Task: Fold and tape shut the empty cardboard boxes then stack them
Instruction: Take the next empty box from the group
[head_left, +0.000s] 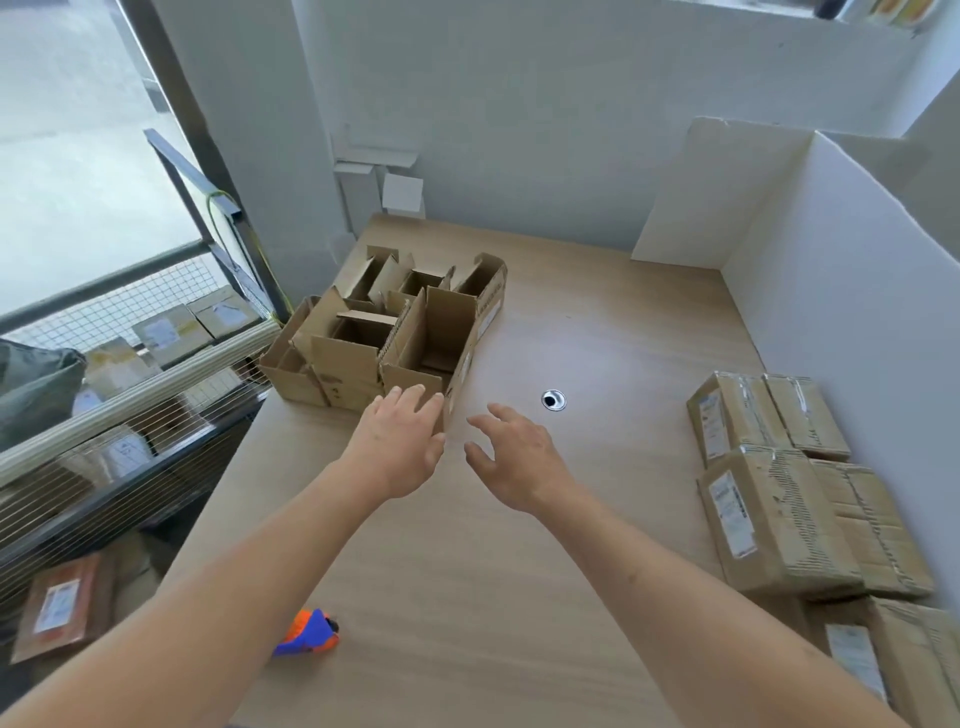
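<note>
Wooden desk (519, 519): open cardboard boxes (395, 332) clustered at far left edge. My left hand (402, 447) touches nearest box, right hand (511, 457) beside; fingers spread, holding nothing. Taped boxes (779, 483) stacked along right edge.

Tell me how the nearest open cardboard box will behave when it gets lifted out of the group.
The nearest open box looks empty, so probably light. Its flaps stand loose and unsealed, so the walls may flex or skew under the left hand. It sits tight against neighbouring boxes, which might drag along.
</note>
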